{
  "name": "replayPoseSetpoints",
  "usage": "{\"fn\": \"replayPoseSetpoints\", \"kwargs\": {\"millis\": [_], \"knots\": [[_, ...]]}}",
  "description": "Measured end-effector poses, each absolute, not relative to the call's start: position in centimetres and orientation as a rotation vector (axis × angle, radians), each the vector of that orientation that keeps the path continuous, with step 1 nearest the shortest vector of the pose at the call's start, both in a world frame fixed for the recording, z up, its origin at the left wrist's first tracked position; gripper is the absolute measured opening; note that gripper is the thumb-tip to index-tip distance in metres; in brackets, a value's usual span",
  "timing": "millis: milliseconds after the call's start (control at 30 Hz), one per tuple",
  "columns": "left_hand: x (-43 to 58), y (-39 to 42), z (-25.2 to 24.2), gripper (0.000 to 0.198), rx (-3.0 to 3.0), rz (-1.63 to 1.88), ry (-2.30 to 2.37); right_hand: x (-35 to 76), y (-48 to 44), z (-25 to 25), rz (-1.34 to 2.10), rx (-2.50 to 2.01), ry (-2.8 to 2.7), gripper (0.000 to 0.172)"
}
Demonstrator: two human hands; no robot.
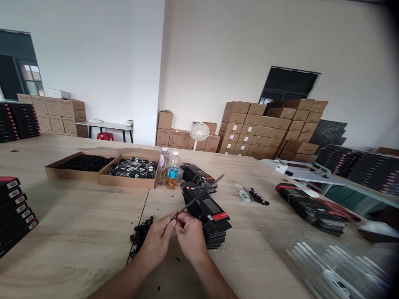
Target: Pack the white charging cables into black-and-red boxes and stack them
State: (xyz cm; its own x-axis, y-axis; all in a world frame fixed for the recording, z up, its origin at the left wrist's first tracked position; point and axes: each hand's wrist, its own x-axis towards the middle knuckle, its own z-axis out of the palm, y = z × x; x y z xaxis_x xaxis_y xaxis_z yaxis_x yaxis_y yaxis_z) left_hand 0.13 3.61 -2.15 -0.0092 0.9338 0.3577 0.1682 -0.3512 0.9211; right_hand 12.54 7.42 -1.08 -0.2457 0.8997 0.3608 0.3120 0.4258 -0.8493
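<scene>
My left hand (158,237) and my right hand (190,236) are close together over the table, fingers pinched. Between them is one end of a long, thin, dark strip (201,195), which slants up and away to the right; its exact kind does not show. Just beyond my right hand lies a stack of flattened black and red boxes (215,214). Beside my left hand is a pile of small black parts (141,233). The strip's near end is hidden by my fingers.
Further back stand a carton tray of black pieces (75,176), a tray of round black-and-white pieces (127,182) and two bottles (172,172). Black boxes (15,211) are stacked at left. Bagged white cables (336,265) and banded flat boxes (311,209) lie right.
</scene>
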Motion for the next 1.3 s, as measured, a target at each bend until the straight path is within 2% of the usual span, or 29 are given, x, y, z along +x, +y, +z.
{"fn": "replayPoseSetpoints", "kwargs": {"millis": [133, 267, 400, 533, 600, 700, 833, 900, 967, 1033, 1100, 1200, 1300], "knots": [[0.0, 3.4, -1.8, 0.041, 1.687, 1.404, 1.193, 13.1, 7.9, -1.0, 1.180, -1.077, -1.705, 0.010], [0.0, 3.0, -1.2, 0.041, 1.782, 1.366, 1.114, 13.8, 8.5, -0.9, 1.268, -1.092, -1.692, 0.009], [0.6, 3.2, -1.2, 0.040, 1.622, 1.403, 1.081, 13.5, 8.4, -1.2, 1.174, -1.110, -1.642, 0.012], [0.7, 3.8, -1.6, 0.043, 1.243, 1.421, 0.903, 12.4, 7.4, -1.6, 0.915, -1.036, -1.665, 0.012], [0.5, 3.9, -1.6, 0.046, 1.092, 1.409, 0.823, 12.1, 7.0, -1.5, 0.923, -0.964, -1.686, 0.013], [-0.1, 3.8, -1.3, 0.047, 0.970, 1.401, 0.803, 12.7, 7.4, -1.0, 1.017, -0.903, -1.661, 0.020], [-0.8, 3.4, -0.3, 0.043, 0.994, 1.347, 0.730, 14.7, 9.0, -0.1, 0.772, -1.005, -1.440, 0.033], [-1.0, 3.1, 0.1, 0.038, 1.007, 1.306, 0.689, 15.4, 9.3, 0.1, 0.908, -0.999, -1.429, 0.037], [-1.4, 2.9, 0.5, 0.037, 0.925, 1.262, 0.660, 15.5, 9.0, -0.1, 1.246, -0.935, -1.497, 0.041], [-2.0, 2.8, 0.9, 0.042, 0.737, 1.235, 0.596, 15.1, 8.1, -0.2, 1.565, -0.868, -1.589, 0.043], [-2.7, 2.7, 1.4, 0.052, 0.547, 1.226, 0.515, 14.5, 7.2, -0.2, 1.727, -0.851, -1.724, 0.044], [-3.4, 2.9, 1.6, 0.061, 0.427, 1.227, 0.514, 14.3, 6.7, 0.4, 1.555, -0.950, -1.869, 0.045], [-3.2, 3.1, 0.9, 0.059, 0.479, 1.149, 0.594, 15.0, 7.2, 1.4, 1.294, -0.947, -1.685, 0.038]]}}
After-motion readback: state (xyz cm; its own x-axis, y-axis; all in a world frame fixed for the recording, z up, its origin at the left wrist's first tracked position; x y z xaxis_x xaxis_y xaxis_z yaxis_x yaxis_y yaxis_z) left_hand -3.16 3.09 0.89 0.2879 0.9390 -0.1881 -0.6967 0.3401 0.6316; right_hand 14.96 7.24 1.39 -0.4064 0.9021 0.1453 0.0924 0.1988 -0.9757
